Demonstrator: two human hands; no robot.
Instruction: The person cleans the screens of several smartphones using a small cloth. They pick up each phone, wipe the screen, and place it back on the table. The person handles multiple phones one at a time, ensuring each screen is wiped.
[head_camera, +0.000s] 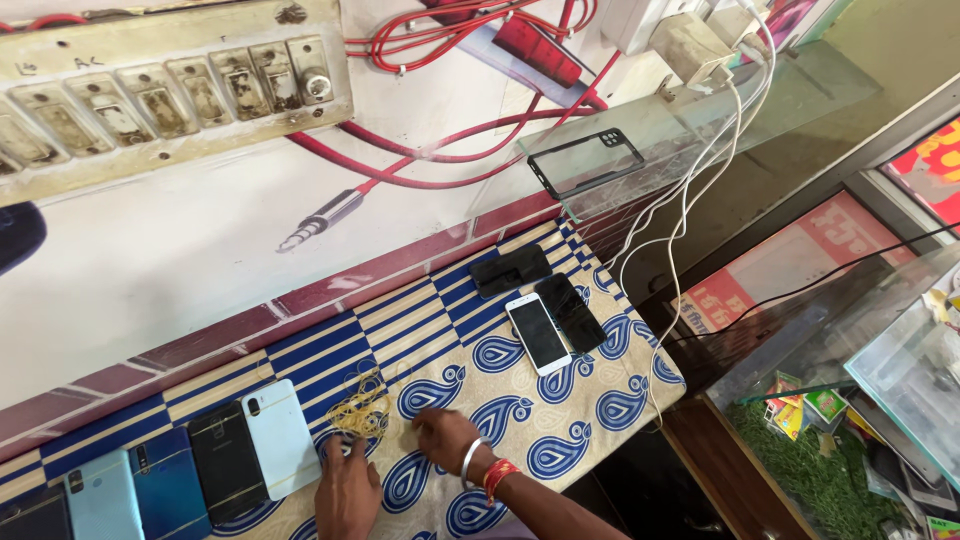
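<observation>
Rubber bands (360, 408) lie on the patterned worktop (600, 400) at 12 o'clock from your left hand (347, 488), while your right hand (445, 438) rests beside them, fingers of both hands spread flat and holding nothing.

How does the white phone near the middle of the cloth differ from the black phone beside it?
The white phone has a pale frame around a dark screen; the black phone is dark all over. The white phone lies nearer the cloth's front edge, the black one nearer the wall. Both lie flat on the patterned cloth, side by side, tilted alike.
</observation>
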